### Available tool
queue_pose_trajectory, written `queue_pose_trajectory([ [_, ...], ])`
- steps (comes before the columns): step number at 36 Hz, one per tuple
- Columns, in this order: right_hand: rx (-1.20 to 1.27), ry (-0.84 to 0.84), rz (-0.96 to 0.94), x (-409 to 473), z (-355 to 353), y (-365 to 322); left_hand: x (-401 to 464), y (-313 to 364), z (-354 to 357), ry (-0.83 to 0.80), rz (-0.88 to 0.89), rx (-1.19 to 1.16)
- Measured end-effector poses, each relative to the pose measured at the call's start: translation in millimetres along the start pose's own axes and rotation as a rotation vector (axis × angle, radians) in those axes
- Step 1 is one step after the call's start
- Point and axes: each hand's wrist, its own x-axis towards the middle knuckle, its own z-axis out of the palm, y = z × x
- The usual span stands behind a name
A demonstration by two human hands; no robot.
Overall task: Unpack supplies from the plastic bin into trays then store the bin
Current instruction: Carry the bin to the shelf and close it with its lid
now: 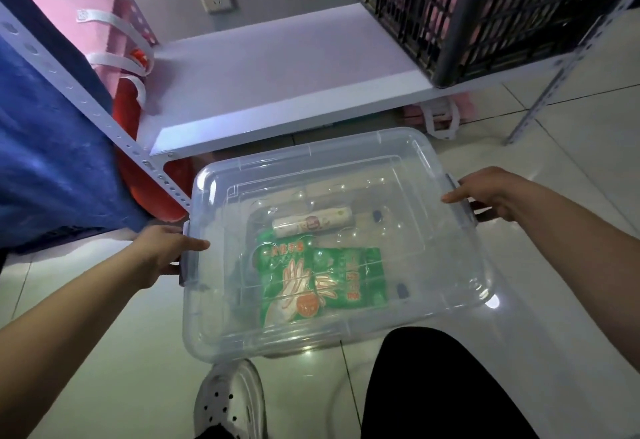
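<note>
A clear plastic bin [446, 265] with its lid on hangs over the tiled floor in front of a low white shelf. Through the lid I see a white roll [313, 222] and two green glove packets [287, 286] lying on the bin's bottom. My left hand [162, 251] grips the grey latch handle on the bin's left side, thumb lying on the lid. My right hand [485, 192] grips the grey latch handle on the right side, thumb on the lid's edge.
The white shelf board [284, 67] lies just beyond the bin. A black slatted crate [485, 12] stands on its right end. Pink and red bags [121, 57] and a blue cloth [52, 147] are at the left. My shoe [228, 400] and dark trouser leg [433, 386] are below.
</note>
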Motion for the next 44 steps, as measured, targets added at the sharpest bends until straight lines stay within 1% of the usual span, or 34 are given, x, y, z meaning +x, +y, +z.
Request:
queue_pose_trajectory([
  [4,-0.024,0.047,-0.029,-3.0,3.4,-3.5,-0.8,5.9,3.9,0.064,0.018,0.057],
  [7,-0.058,0.140,-0.072,-4.3,10.2,-8.5,-3.8,10.0,9.0,0.110,0.064,0.143],
  [9,-0.089,0.190,-0.085,-6.4,14.2,-11.6,-5.9,11.1,9.1,0.113,0.068,0.145],
  [13,-0.091,0.218,-0.102,-11.6,14.9,-5.3,-9.4,8.2,6.6,0.103,0.083,0.124],
  [16,0.051,0.218,-0.144,-18.2,16.3,9.6,-12.4,1.5,5.5,0.073,0.087,0.056],
  [18,0.156,0.224,-0.155,-24.6,18.2,22.0,-17.2,-3.8,2.7,-0.003,0.052,0.034],
  [20,0.238,0.201,-0.103,-31.9,19.3,35.4,-23.5,-12.3,-0.9,-0.095,-0.005,0.007],
  [23,0.314,0.115,0.031,-47.0,19.2,55.8,-32.4,-35.6,-2.2,-0.199,-0.070,-0.078],
  [27,0.376,0.026,0.059,-63.1,14.3,77.9,-45.4,-65.7,3.4,-0.297,-0.145,-0.193],
  [30,0.429,-0.074,0.102,-68.9,8.8,85.5,-53.0,-78.8,-0.1,-0.342,-0.172,-0.274],
  [32,0.460,-0.100,0.124,-69.5,6.6,86.2,-58.6,-85.8,-4.1,-0.366,-0.189,-0.319],
  [39,0.533,-0.199,0.264,-83.7,9.6,91.3,-82.4,-89.8,-7.8,-0.440,-0.170,-0.416],
  [41,0.607,-0.232,0.249,-87.5,5.1,89.8,-88.8,-85.4,-8.5,-0.465,-0.156,-0.478],
  [44,0.730,-0.280,0.161,-90.9,-8.1,75.8,-97.6,-61.0,-15.3,-0.505,-0.068,-0.597],
])
